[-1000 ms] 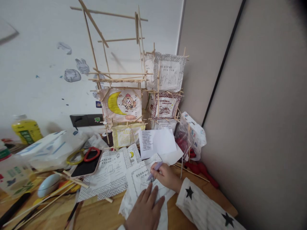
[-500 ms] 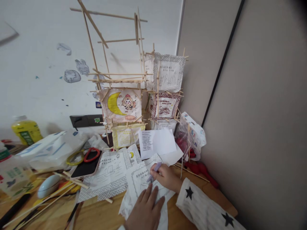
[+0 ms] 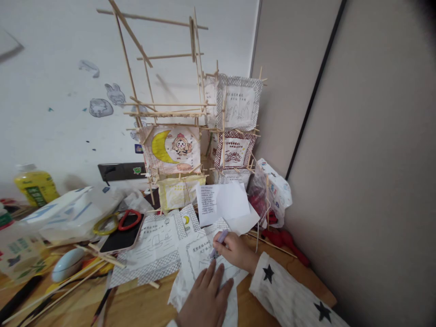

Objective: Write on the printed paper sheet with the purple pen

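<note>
Head view. The right hand (image 3: 235,252) rests near the table's (image 3: 136,309) right edge, its grip closed around a lilac pen (image 3: 219,241). The pen tip meets a printed paper sheet (image 3: 199,259) lying toward the front of the table. The sleeve behind this hand is white with black stars.

The left hand (image 3: 204,302) lies flat, fingers spread and holding nothing, palm down on the lower part of the same sheet at the table's front edge. Its fingertips are just beside the right hand.

A second patterned sheet (image 3: 155,250) overlaps the first on its left side. A white folded note (image 3: 221,202) with small print stands behind the two sheets, toward the rear of the table.

A phone (image 3: 121,238) lies face up left of the sheets, with a yellow ring (image 3: 106,223) and a red ring (image 3: 129,219) at its far end. Loose bamboo sticks (image 3: 68,284) run across the table's front left area, near a pale blue oval object (image 3: 67,264).

At the rear of the table, against the wall, stands a bamboo stick frame (image 3: 163,104). It carries a coloured panel with a yellow moon (image 3: 172,147). Paper lanterns (image 3: 238,122) are stacked just beside it toward the rear right corner.

A yellow bottle (image 3: 36,186) stands at the rear left. A white plastic bag (image 3: 68,213) lies in front of it.
</note>
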{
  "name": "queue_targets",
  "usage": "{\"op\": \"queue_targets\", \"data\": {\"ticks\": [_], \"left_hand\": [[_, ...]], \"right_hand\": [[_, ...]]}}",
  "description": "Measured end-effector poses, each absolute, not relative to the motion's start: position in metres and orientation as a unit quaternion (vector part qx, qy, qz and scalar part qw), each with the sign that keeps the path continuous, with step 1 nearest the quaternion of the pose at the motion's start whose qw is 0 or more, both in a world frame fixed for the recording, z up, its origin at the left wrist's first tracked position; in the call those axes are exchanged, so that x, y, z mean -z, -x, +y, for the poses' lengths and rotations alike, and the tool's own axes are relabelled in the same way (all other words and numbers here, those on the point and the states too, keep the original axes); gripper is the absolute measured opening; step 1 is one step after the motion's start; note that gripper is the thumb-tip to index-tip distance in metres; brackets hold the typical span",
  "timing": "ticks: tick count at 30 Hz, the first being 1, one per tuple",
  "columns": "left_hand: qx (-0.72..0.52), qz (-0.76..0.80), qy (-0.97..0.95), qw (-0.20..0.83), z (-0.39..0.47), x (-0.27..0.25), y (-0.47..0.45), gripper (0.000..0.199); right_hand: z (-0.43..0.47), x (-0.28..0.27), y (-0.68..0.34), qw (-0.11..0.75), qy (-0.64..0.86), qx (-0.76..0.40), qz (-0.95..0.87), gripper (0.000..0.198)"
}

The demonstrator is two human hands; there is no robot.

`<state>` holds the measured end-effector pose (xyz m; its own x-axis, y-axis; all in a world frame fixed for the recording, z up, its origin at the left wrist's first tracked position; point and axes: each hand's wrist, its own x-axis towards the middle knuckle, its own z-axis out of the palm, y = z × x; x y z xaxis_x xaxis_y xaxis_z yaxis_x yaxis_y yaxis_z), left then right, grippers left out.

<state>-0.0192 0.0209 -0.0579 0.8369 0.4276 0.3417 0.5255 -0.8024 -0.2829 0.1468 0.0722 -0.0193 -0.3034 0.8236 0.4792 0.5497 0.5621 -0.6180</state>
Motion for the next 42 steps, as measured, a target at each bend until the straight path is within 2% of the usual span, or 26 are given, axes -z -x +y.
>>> {"op": "queue_targets", "data": {"ticks": [15,28,42], "left_hand": [[0.155,-0.243,0.932,0.221,0.023,0.058,0.020,0.052],[0.145,-0.257,0.941,0.163,0.022,0.061,0.021,0.054],[0.140,-0.257,0.938,0.183,0.020,0.058,0.021,0.054]], "right_hand": [[0.071,0.022,-0.149,0.385,0.469,-0.166,-0.778,0.023],[0.069,0.020,-0.148,0.386,0.470,-0.186,-0.772,0.023],[0.066,0.012,-0.145,0.412,0.433,-0.172,-0.783,0.020]]}}
